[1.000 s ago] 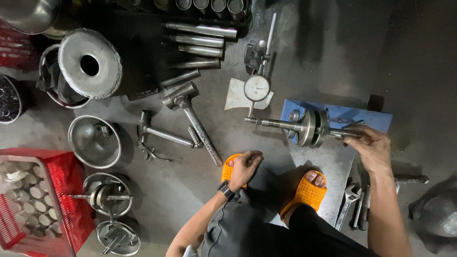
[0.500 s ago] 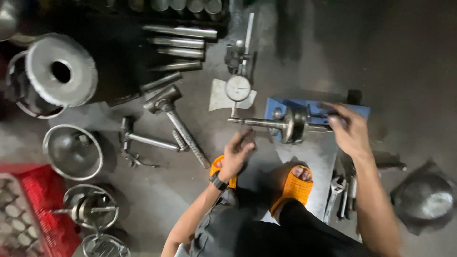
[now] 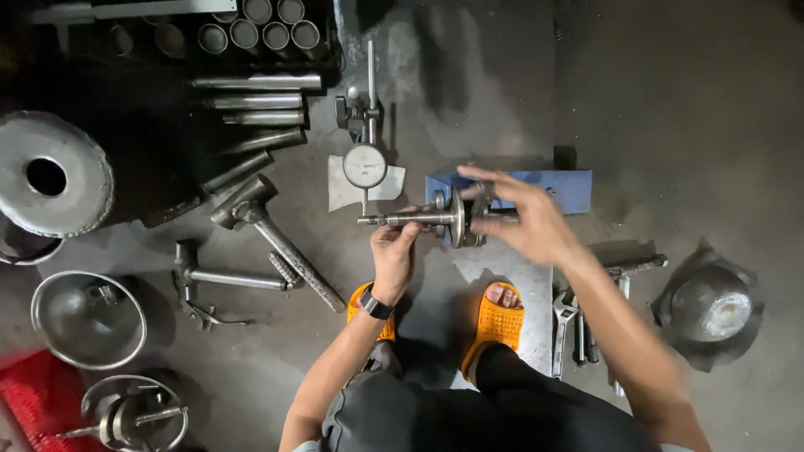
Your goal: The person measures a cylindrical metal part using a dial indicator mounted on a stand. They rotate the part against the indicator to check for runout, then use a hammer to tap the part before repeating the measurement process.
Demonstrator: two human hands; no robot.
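Two hands of mine work over the grey floor (image 3: 670, 100). At nine o'clock a big steel disc (image 3: 50, 176) with a hole lies flat, steel bars (image 3: 251, 100) stacked at eleven. A blue stand (image 3: 561, 186) sits at centre, carrying the crankshaft (image 3: 456, 219) level, its shaft pointing to nine. A hammer (image 3: 272, 226) lies left of it. My right hand (image 3: 523, 218) hovers spread over the crank webs, fingers open, gripping nothing I can make out. My left hand (image 3: 394, 251) has fingers closed around the shaft end. Just above, at twelve, the dial gauge (image 3: 365, 166) stands on white paper (image 3: 339, 188).
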